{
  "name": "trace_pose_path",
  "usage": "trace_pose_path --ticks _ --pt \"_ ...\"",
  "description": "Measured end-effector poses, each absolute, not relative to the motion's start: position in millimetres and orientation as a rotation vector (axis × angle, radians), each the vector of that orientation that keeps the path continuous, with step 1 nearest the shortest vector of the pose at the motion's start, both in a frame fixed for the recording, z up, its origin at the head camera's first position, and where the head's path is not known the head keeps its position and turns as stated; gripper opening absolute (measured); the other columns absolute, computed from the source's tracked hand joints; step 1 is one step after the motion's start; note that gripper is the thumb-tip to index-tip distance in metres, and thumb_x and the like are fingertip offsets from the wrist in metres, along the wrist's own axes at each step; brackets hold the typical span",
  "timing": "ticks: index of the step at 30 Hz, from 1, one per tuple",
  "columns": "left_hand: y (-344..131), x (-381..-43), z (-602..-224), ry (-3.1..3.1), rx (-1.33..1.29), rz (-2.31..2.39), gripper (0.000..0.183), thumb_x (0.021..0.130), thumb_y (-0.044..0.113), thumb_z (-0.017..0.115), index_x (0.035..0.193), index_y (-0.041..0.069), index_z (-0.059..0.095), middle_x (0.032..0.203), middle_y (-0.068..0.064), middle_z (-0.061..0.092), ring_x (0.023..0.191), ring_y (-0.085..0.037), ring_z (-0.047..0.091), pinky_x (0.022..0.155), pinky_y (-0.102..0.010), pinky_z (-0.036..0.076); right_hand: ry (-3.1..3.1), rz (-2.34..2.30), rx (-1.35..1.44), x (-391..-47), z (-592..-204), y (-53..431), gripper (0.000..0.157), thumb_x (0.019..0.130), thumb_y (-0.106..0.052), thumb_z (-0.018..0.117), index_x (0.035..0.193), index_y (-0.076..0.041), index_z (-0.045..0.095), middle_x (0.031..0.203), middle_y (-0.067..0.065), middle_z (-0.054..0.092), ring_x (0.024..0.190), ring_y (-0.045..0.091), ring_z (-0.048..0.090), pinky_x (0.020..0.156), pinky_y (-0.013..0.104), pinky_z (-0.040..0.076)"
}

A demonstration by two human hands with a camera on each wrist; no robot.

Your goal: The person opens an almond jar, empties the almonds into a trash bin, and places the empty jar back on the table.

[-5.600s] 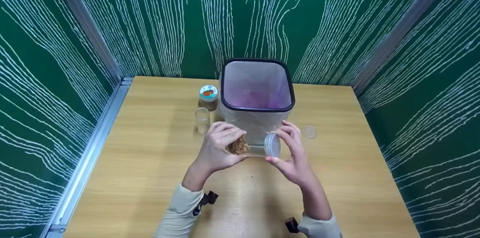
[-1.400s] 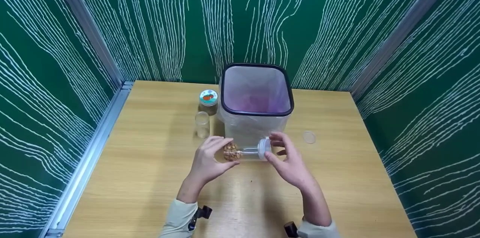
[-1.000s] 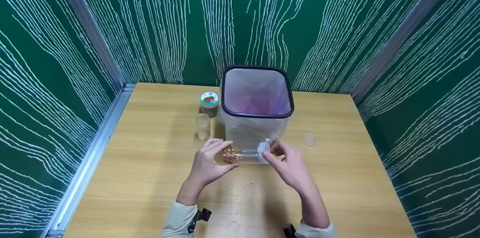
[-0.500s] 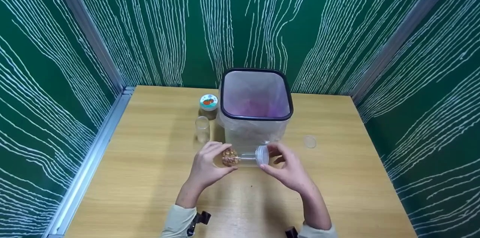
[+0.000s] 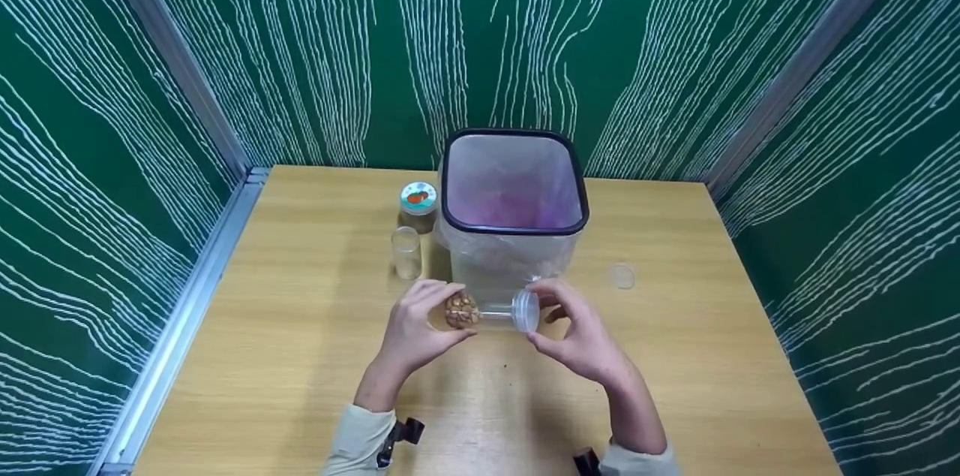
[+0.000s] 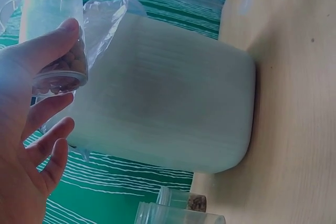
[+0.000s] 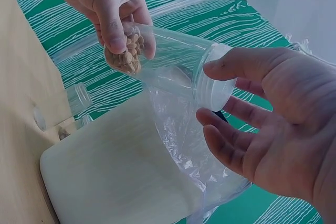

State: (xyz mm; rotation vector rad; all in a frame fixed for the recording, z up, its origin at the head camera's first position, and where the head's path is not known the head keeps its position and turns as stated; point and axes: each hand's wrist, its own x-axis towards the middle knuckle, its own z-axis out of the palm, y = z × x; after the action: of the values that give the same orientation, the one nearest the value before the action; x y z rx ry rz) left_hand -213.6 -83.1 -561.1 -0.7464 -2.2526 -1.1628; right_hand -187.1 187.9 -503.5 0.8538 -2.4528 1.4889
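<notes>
The left hand (image 5: 412, 327) held a clear jar (image 5: 495, 316) near its bottom, grip spread jar-wide; the right hand (image 5: 581, 333) pinched the lid (image 5: 526, 311), equally wide. The jar hung sideways above the tabletop (image 5: 690, 371), before the bin (image 5: 510, 258).

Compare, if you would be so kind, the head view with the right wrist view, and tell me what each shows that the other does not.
Only the head view: the loose clear disc on the table, the printed lid left of the bin, and the bin's pinkish inside.

Only the right wrist view: the palm side of the right hand and a pale area beyond the patterned green wall.

Both: the left hand holding the sideways jar of nut-like pieces, the right hand at its cap, and the bin, table and wall.
</notes>
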Motion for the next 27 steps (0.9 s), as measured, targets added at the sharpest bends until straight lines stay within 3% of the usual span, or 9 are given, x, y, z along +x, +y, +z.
trace_pose_path --ticks 5,8,13,18,27 --pt "-82.4 -212.6 -564.2 -2.246 -0.746 -1.144 0.062 0.061 0.037 0.092 0.116 0.019 0.070 0.108 0.006 0.068 0.104 -0.016 0.058 0.102 -0.042 0.040 -2.503 1.550 0.737 -185.7 -504.8 187.1 0.064 0.077 -0.013 0.083 0.133 -0.011 0.050 0.121 -0.001 0.059 0.101 0.020 0.060 0.077 0.038 0.053" --pt "-82.1 -212.3 -564.2 -2.239 -0.751 -1.139 0.061 0.062 0.040 0.091 0.116 0.019 0.070 0.108 0.005 0.068 0.104 -0.016 0.058 0.102 -0.043 0.040 -2.570 1.549 0.560 -184.6 -503.3 184.0 0.055 0.086 -0.020 0.075 0.133 -0.009 0.049 0.120 0.001 0.060 0.099 0.020 0.060 0.079 0.042 0.051" --pt "-81.3 -212.1 -562.0 -2.236 -0.755 -1.134 0.060 0.065 0.044 0.088 0.116 0.020 0.069 0.108 0.007 0.068 0.105 -0.015 0.058 0.096 -0.039 0.045 -2.704 1.423 0.329 -183.0 -498.8 179.8 0.032 0.093 -0.035 0.065 0.111 -0.009 0.062 0.097 -0.001 0.065 0.085 0.017 0.062 0.075 0.039 0.050" --pt "-82.1 -212.6 -564.4 -2.241 -0.748 -1.115 0.060 0.064 0.045 0.089 0.116 0.020 0.070 0.106 0.009 0.068 0.104 -0.014 0.058 0.093 -0.038 0.046 -2.782 1.354 0.280 -182.5 -499.3 178.1 0.034 0.088 -0.050 0.067 0.095 -0.017 0.066 0.086 -0.006 0.064 0.078 0.013 0.062 0.069 0.035 0.051" --pt "-83.1 -213.1 -566.0 -2.253 -0.743 -1.116 0.060 0.065 0.046 0.088 0.116 0.019 0.070 0.106 0.007 0.068 0.103 -0.015 0.058 0.096 -0.040 0.045 -2.701 1.491 0.489 -182.3 -502.3 179.4 0.038 0.087 -0.035 0.073 0.115 -0.012 0.061 0.097 0.000 0.063 0.088 0.020 0.062 0.073 0.038 0.052"
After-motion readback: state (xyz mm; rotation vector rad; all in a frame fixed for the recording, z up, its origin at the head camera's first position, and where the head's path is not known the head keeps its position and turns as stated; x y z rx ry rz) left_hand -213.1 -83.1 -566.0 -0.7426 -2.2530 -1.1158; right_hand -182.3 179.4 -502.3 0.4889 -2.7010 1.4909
